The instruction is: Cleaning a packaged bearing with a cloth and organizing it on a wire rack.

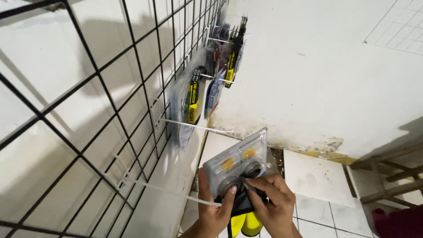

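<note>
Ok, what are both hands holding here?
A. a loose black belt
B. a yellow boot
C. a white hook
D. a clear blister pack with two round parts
D: the left hand and right hand grip a clear blister pack showing two round parts.

**Count of things in view**

Two hands (246, 202) hold one blister pack (238, 165), at six o'clock. In it sit two grey rings (252, 169) and two yellow pieces (228, 164). One black wire grid (88, 110) at nine o'clock carries four bare white hooks (198, 128); the hanging packets (194, 94) at twelve o'clock overlap, uncountable.
</note>
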